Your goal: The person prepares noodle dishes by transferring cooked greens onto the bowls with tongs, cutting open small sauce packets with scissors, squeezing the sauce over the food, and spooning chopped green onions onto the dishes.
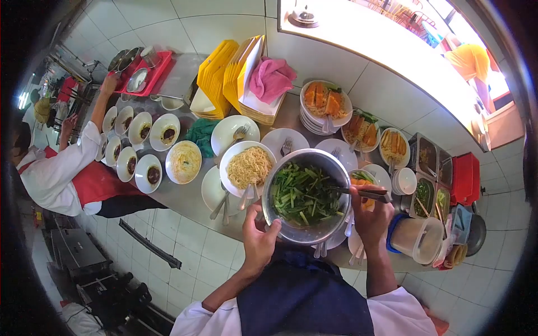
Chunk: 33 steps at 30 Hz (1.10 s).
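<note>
My left hand grips the near left rim of a steel mixing bowl, thumb on its edge. Chopped leafy greens fill much of the bowl. In my right hand are dark tongs, their tips reaching over the bowl's right rim to the greens. Just left of the bowl stands a plate of noodles with cutlery on its edge. Behind it is a white plate with a fork. Partly hidden by the tongs and my right hand is a dish with orange slices.
Plates of noodles with sliced meat stand at the back right. Steel containers and a plastic tub are at the right. Bowls with dark sauce line the left, where a co-worker reaches toward a red tray. Yellow-edged boxes stand behind.
</note>
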### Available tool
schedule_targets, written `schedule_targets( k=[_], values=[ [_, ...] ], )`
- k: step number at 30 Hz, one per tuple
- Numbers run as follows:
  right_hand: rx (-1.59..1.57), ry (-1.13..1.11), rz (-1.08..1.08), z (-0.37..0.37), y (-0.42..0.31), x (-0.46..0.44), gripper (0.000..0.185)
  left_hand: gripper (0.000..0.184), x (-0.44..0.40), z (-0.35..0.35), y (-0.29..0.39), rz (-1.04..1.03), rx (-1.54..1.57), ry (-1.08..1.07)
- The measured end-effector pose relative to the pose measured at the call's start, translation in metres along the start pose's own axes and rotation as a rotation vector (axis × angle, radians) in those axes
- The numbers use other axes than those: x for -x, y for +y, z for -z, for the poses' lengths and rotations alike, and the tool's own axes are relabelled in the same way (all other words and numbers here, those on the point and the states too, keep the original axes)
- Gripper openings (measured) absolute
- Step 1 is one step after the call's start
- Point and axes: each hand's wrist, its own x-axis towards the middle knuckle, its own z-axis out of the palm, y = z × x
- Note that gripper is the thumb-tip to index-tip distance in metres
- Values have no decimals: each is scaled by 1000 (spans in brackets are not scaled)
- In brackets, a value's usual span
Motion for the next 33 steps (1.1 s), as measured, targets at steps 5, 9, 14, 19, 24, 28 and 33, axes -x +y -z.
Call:
schedule_targets(
  k=[5, 9, 14, 19, 24, 28, 33],
  values=[
    [-361, 192, -297, 15, 15, -14, 16, 29, 0, 3, 7, 108, 39, -54],
    [-663, 296, -426, 21, 23, -31, 14, 30, -3, 1, 3, 101, 66, -23],
    [-938, 319, -424, 29, 36, -56, 12, 35, -8, 2, -7, 117, 100, -10],
    [-923, 430, -356, 5, 49, -133, 15, 38, -11, 0, 5, 138, 120, -26],
    [-942, 407, -411, -66, 121, -213, 21, 38, -16, -1, 1, 69, 59, -10],
    [-1001, 357, -611, -113, 153, -240, 23, 34, -21, 8, -9, 89, -69, 0],
    [-914, 410, -554, -144, 187, -236, 22, 34, -23, 7, -6, 112, 66, 38]
  ],
)
